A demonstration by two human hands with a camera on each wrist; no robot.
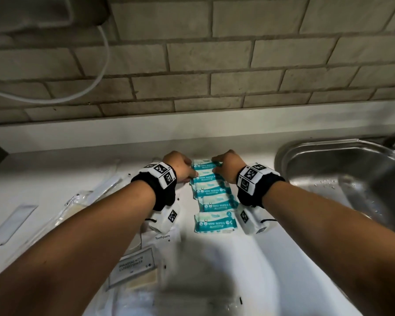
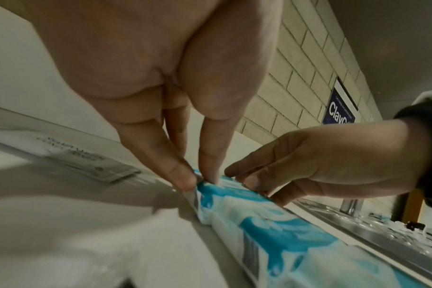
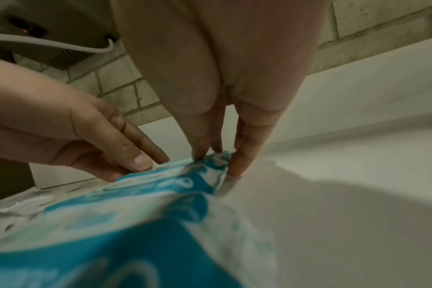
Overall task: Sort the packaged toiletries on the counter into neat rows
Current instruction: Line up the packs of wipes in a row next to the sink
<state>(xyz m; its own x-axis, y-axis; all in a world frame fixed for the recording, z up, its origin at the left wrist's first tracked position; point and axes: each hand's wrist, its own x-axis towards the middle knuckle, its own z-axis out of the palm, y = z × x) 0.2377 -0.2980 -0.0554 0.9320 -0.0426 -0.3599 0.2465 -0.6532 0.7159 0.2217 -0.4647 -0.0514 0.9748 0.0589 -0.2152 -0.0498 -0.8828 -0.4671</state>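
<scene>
Wipes packs [image 1: 211, 192] in row on white counter [image 1: 249, 265] btwn sink [image 1: 342, 169] & brick wall; both hands pinch far pack's ends.

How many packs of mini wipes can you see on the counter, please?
5 mini wipes packs, one column between the hands: nearest, then, farthest, held at both ends. Hands may hide more.

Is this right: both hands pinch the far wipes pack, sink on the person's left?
Not quite: the head view shows the sink on the person's right. The left hand and right hand do pinch the far wipes pack.
</scene>
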